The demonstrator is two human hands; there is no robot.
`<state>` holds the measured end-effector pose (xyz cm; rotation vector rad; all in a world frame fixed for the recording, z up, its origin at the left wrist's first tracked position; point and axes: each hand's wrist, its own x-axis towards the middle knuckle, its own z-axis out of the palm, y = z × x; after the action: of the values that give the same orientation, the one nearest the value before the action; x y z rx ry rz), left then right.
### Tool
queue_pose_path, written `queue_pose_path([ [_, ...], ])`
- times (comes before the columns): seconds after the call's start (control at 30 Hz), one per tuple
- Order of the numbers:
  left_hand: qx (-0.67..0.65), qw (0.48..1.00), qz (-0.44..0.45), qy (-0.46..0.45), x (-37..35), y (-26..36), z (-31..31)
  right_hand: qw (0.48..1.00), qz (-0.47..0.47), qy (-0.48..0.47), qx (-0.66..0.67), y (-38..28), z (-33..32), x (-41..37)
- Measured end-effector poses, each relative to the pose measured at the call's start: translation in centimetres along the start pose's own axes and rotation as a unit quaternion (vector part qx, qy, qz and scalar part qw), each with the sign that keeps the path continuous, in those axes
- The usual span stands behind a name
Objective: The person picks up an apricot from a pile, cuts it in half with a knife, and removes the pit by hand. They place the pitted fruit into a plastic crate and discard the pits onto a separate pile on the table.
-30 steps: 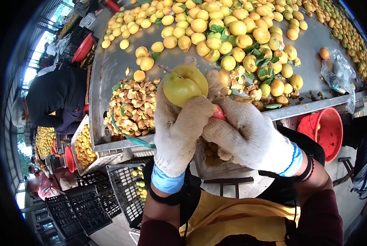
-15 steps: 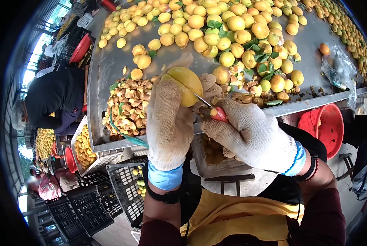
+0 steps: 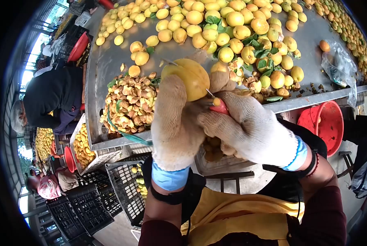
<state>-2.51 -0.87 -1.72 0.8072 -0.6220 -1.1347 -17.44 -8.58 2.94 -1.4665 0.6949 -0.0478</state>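
A large yellow fruit [image 3: 193, 80] is held in my gloved left hand [image 3: 171, 123], with the fingers wrapped round its left and lower sides. My gloved right hand [image 3: 249, 127] grips the red handle of a knife [image 3: 219, 107]. The thin blade runs up to the fruit and passes behind or into it; a metal tip shows at the fruit's upper left. Beyond both hands lie many yellow fruits [image 3: 235, 19] with some green leaves. Left of my left hand, brown and yellow cut scraps [image 3: 130, 102] are heaped on the metal table [image 3: 109, 145].
A red bucket [image 3: 330, 127] stands at the right, below a clear plastic bag [image 3: 340, 67]. Black crates [image 3: 124, 184] are at the lower left. A pale tray [image 3: 228, 165] sits below my hands. A person in dark clothes [image 3: 54, 96] bends over at the left.
The fruit has moved slightly right and turned in my left hand, so its cut line no longer shows. A metal tip now shows at its upper left. My right hand stays close beside it.
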Motion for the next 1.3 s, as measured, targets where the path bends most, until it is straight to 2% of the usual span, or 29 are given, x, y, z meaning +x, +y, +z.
queue_pose_path([
  [0.03, -0.142, 0.989, -0.009, 0.033, -0.2, -0.6, 0.6, 0.988, -0.097, 0.094, -0.069, 2.0, 0.9, 1.1],
  [0.07, -0.141, 0.989, -0.007, 0.032, -0.1, -0.6, 0.9, 0.954, -0.194, 0.186, -0.136, 2.8, 1.5, 1.9],
  [0.1, -0.129, 0.991, 0.002, 0.042, 0.2, -0.4, 1.2, 0.969, -0.153, 0.158, -0.11, 2.8, 1.3, 2.3],
  [0.13, -0.119, 0.992, 0.01, 0.051, 0.5, -0.4, 1.4, 0.969, -0.154, 0.161, -0.11, 2.2, 0.9, 2.2],
  [0.2, -0.111, 0.993, 0.023, 0.035, 0.5, -0.5, 1.0, 0.994, -0.067, 0.078, -0.038, 0.2, -0.1, 0.9],
  [0.3, -0.005, 0.999, 0.007, -0.032, 0.2, 1.0, -0.2, 0.997, -0.057, 0.044, -0.017, -0.2, -0.6, 0.0],
  [0.33, -0.005, 0.999, 0.006, -0.033, 0.2, 0.7, 0.1, 0.998, -0.05, 0.027, -0.003, -0.3, -0.4, -0.4],
  [0.37, -0.042, 0.999, 0.001, 0.009, 0.0, 0.2, 0.7, 0.999, -0.001, 0.014, 0.037, -1.3, -0.2, -0.8],
  [0.4, -0.078, 0.996, -0.003, 0.053, -0.1, -0.2, 1.2, 0.999, -0.007, 0.017, 0.036, -1.0, 0.2, -0.6],
  [0.43, -0.138, 0.989, -0.018, 0.049, -0.1, -0.4, 1.4, 0.997, -0.057, 0.055, 0.0, 0.8, 0.9, 0.3],
  [0.47, -0.137, 0.989, -0.017, 0.05, 0.0, -0.4, 1.4, 0.989, -0.108, 0.093, -0.035, 1.9, 1.6, 1.3],
  [0.53, -0.179, 0.981, -0.032, 0.068, 0.5, -0.8, 1.3, 0.98, -0.15, 0.111, -0.07, 2.6, 1.5, 1.5],
  [0.57, -0.19, 0.981, -0.028, -0.001, 0.3, -0.9, 0.5, 0.968, -0.188, 0.13, -0.103, 2.8, 1.4, 1.5],
  [0.6, -0.19, 0.981, -0.03, 0.001, 0.2, -0.8, 0.2, 0.969, -0.186, 0.13, -0.101, 2.7, 1.3, 1.4],
  [0.67, -0.269, 0.959, -0.049, -0.073, 0.5, -0.5, -0.3, 0.975, -0.156, 0.093, -0.13, 1.4, 0.3, 0.7],
  [0.73, -0.252, 0.963, -0.047, -0.084, 0.4, -0.1, -0.4, 0.977, -0.159, 0.064, -0.128, 0.8, -0.2, -0.2],
  [0.8, -0.305, 0.946, -0.065, -0.087, 0.2, 0.0, -0.8, 0.965, -0.194, 0.067, -0.162, 1.7, 0.0, -0.4],
  [0.83, -0.305, 0.946, -0.066, -0.087, 0.2, -0.2, -0.6, 0.978, -0.153, 0.048, -0.129, 1.6, 0.1, -0.4],
  [0.9, -0.262, 0.963, -0.06, -0.018, 0.1, -0.8, -0.1, 0.975, -0.153, 0.088, -0.132, 2.6, 0.6, 0.5],
  [0.97, -0.241, 0.968, -0.067, -0.008, 0.1, -0.2, 0.1, 0.962, -0.164, 0.143, -0.162, 3.1, 0.9, 1.3],
  [1.0, -0.219, 0.973, -0.075, 0.0, 0.1, 0.0, 0.2, 0.963, -0.163, 0.144, -0.162, 2.8, 0.4, 1.2],
  [1.03, -0.22, 0.972, -0.076, 0.0, 0.2, -0.2, -0.1, 0.989, -0.078, 0.078, -0.1, 1.3, -0.3, 0.9],
  [1.07, 0.044, 0.999, -0.005, 0.02, 0.5, -0.4, -0.5, 0.999, 0.008, 0.009, -0.037, 0.3, -0.8, 0.6],
  [1.1, 0.306, 0.949, 0.067, 0.04, 0.6, -0.5, -0.9, 1.0, 0.025, 0.012, 0.006, 0.2, -0.9, 0.2],
  [1.13, 0.307, 0.948, 0.067, 0.04, 0.5, 0.1, -0.8, 1.0, 0.025, 0.011, 0.006, 0.2, -0.8, 0.1],
  [1.2, 0.189, 0.979, 0.007, 0.081, 0.4, 1.4, -0.3, 1.0, 0.02, -0.021, 0.011, 0.3, -0.7, -0.2],
  [1.23, 0.188, 0.98, 0.001, 0.062, 0.4, 1.5, -1.1, 1.0, 0.021, -0.02, 0.012, 0.7, -0.7, -0.1],
  [1.27, 0.188, 0.98, 0.0, 0.063, 0.2, 1.3, -1.2, 0.996, -0.067, 0.038, -0.042, 1.5, -0.4, 0.2],
  [1.3, 0.248, 0.967, 0.034, 0.053, 0.1, 1.2, -1.1, 0.979, -0.156, 0.095, -0.095, 2.3, -0.2, 0.6],
])
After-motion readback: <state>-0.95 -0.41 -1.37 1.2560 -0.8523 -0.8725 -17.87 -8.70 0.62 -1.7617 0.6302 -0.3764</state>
